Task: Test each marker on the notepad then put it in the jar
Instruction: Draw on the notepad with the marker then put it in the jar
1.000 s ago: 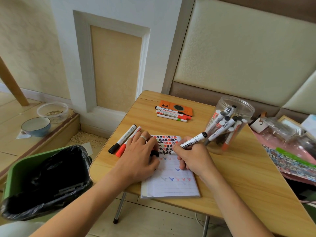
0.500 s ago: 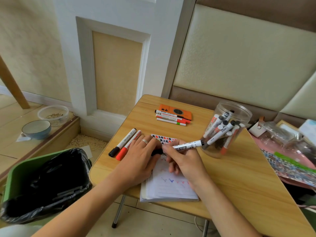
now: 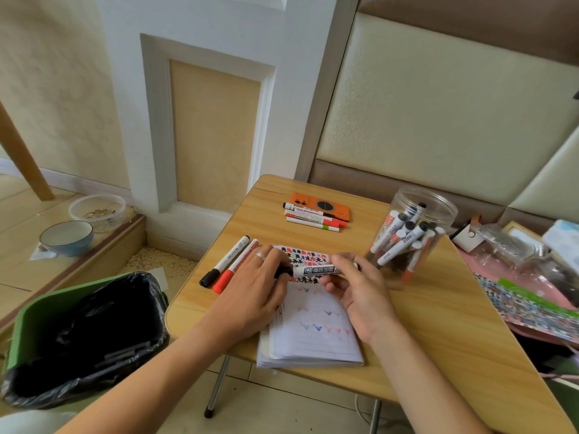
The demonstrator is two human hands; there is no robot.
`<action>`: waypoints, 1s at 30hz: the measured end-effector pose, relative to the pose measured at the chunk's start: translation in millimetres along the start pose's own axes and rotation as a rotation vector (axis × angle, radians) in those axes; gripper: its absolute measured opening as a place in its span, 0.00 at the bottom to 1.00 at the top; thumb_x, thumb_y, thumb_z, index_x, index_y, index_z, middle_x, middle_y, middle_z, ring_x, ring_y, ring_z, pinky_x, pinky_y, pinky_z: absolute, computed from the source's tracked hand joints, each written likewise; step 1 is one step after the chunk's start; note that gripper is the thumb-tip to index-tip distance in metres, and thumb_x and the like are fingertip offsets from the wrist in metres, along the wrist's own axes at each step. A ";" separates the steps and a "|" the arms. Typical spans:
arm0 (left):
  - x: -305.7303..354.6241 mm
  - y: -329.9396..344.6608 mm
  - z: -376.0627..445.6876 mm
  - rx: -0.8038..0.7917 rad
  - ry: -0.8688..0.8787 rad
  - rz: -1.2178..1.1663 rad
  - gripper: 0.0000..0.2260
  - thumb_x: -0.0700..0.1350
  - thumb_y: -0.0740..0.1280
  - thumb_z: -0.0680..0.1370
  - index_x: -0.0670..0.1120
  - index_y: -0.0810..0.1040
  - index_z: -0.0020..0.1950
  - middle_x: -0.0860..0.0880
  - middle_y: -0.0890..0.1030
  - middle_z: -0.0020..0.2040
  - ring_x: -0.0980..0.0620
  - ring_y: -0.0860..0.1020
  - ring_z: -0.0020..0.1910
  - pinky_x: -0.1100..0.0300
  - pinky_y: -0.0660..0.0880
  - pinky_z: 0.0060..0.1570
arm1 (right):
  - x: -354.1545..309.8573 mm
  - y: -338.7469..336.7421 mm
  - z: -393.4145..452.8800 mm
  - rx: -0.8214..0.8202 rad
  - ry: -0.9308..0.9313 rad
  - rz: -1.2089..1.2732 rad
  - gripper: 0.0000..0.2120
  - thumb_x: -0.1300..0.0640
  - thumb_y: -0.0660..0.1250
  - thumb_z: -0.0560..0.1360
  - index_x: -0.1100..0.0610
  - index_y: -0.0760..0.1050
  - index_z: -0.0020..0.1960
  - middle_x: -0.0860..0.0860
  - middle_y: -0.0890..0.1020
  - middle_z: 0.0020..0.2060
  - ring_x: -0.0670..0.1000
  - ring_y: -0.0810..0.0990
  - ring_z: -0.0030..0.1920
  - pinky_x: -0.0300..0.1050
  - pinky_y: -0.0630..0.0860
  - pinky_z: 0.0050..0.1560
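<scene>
Capping step, as judged. The right hand (image 3: 357,286) holds a marker (image 3: 319,270) level above the notepad (image 3: 313,327); the left hand (image 3: 257,286) pinches its black cap (image 3: 283,271), seemingly seating it. Both grips are closed on the marker. Next, likely: press the cap home, then drop the marker into the jar (image 3: 410,233) at right. Notepad: lined paper with coloured ticks. Jar: clear plastic cylinder, open-topped, holding slim white markers. Desk (image 3: 438,333): smooth wood grain.
</scene>
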State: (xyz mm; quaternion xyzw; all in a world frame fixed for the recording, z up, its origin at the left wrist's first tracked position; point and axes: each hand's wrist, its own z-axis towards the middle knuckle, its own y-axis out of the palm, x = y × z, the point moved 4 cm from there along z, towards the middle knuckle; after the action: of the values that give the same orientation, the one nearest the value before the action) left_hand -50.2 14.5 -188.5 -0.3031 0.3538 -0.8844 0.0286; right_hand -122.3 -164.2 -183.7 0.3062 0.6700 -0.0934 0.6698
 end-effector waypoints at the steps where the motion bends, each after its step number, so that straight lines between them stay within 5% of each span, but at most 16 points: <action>1: -0.5 -0.4 -0.4 -0.001 -0.008 -0.041 0.04 0.49 0.59 0.83 0.51 0.70 0.56 0.57 0.72 0.50 0.57 0.71 0.48 0.63 0.67 0.47 | 3.0 3.4 -1.3 -0.030 0.007 -0.026 0.01 0.64 0.68 0.81 0.62 0.76 0.51 0.56 0.81 0.40 0.51 0.83 0.33 0.38 0.80 0.31; 7: -9.3 1.9 3.1 -0.089 0.003 -0.077 0.18 0.54 0.70 0.79 0.54 0.75 0.68 0.58 0.77 0.60 0.68 0.73 0.57 0.75 0.68 0.56 | 13.1 13.3 -5.2 -0.086 -0.007 -0.156 0.03 0.62 0.67 0.82 0.62 0.76 0.50 0.59 0.81 0.36 0.53 0.82 0.32 0.40 0.79 0.31; 10: -9.1 -0.5 3.9 -0.049 0.005 -0.082 0.13 0.48 0.72 0.79 0.52 0.81 0.64 0.62 0.78 0.55 0.74 0.73 0.53 0.78 0.67 0.52 | 11.4 14.7 -8.9 -0.103 -0.023 -0.219 0.05 0.61 0.68 0.81 0.60 0.75 0.47 0.59 0.80 0.33 0.53 0.81 0.31 0.39 0.78 0.30; 26: -9.4 -3.2 4.6 -0.033 0.003 -0.125 0.05 0.48 0.71 0.80 0.51 0.80 0.54 0.58 0.81 0.48 0.59 0.77 0.46 0.60 0.74 0.44 | 12.6 18.0 -10.8 -0.117 -0.052 -0.304 0.09 0.59 0.69 0.81 0.58 0.73 0.43 0.57 0.80 0.29 0.52 0.79 0.28 0.40 0.75 0.27; 30: -10.0 -2.0 4.9 -0.032 -0.002 -0.129 0.04 0.47 0.71 0.80 0.50 0.80 0.54 0.58 0.81 0.47 0.60 0.77 0.46 0.63 0.72 0.44 | 11.8 18.0 -11.1 -0.125 -0.043 -0.299 0.08 0.59 0.68 0.82 0.59 0.73 0.45 0.58 0.80 0.32 0.52 0.80 0.29 0.40 0.76 0.28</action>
State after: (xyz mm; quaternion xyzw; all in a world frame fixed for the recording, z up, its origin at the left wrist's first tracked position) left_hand -39.0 15.6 -189.6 -0.3265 0.3474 -0.8784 -0.0332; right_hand -121.0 -140.6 -189.0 0.1588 0.6981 -0.1566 0.6803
